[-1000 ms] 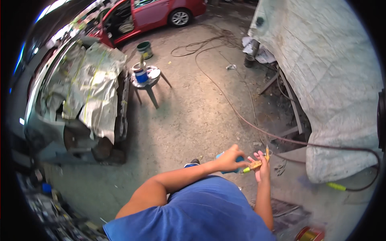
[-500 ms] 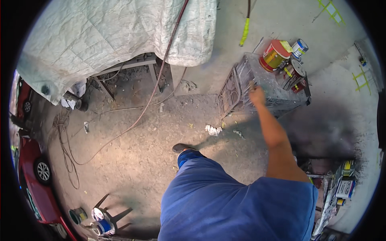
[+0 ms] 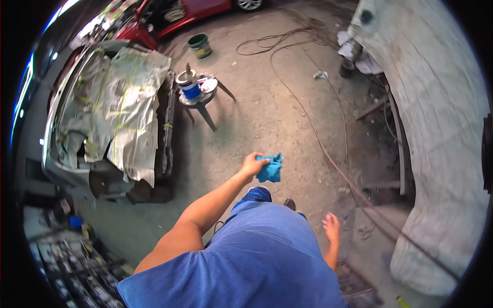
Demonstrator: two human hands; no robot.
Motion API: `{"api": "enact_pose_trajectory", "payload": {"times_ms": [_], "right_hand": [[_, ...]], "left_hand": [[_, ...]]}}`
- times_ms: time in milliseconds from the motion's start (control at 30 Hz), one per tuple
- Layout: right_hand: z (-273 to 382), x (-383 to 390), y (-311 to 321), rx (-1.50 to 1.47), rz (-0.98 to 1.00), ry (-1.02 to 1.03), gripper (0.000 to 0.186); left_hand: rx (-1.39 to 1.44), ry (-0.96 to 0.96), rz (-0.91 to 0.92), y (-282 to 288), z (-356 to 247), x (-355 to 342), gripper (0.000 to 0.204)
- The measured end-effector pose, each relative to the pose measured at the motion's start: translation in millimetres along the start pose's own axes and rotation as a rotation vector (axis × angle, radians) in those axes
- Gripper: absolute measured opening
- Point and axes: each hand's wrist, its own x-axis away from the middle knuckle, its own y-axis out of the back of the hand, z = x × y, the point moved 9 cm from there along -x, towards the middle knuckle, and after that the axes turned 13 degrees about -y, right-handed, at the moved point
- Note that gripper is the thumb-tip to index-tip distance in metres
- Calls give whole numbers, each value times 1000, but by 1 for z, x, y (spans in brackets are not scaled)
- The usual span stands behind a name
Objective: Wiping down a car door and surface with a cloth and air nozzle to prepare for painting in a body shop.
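In front of my body, my left hand (image 3: 253, 166) is closed on a bunched blue cloth (image 3: 270, 169), with the thumb pressed over its edge. Low at my right side, my right hand (image 3: 332, 227) hangs with its fingers apart and holds nothing. A little blur softens its fingertips. Farther ahead stands a small stool (image 3: 205, 108) bearing a blue and white can (image 3: 190, 90) and a white round lid or dish (image 3: 209, 85).
A car body part (image 3: 69, 110) covered with masking paper (image 3: 136, 97) stands to the left. A dark green bucket (image 3: 200, 46) and a red car (image 3: 190, 13) are beyond. A hose (image 3: 313, 131) crosses the floor towards a draped sheet (image 3: 436, 128) at right.
My view has swung left, away from the box with paint cans, towards the stool and masked car part. My right hand has left the box; my left hand and the blue cloth have come into view.
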Motion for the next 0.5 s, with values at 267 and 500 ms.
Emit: {"api": "enact_pose_trajectory", "payload": {"times_ms": [267, 500], "right_hand": [[328, -22, -218, 129, 676, 126, 53], [444, -192, -270, 577, 428, 295, 46]], "left_hand": [[353, -129, 222, -57, -65, -47, 41], [-234, -141, 296, 28, 27, -205, 63]]}}
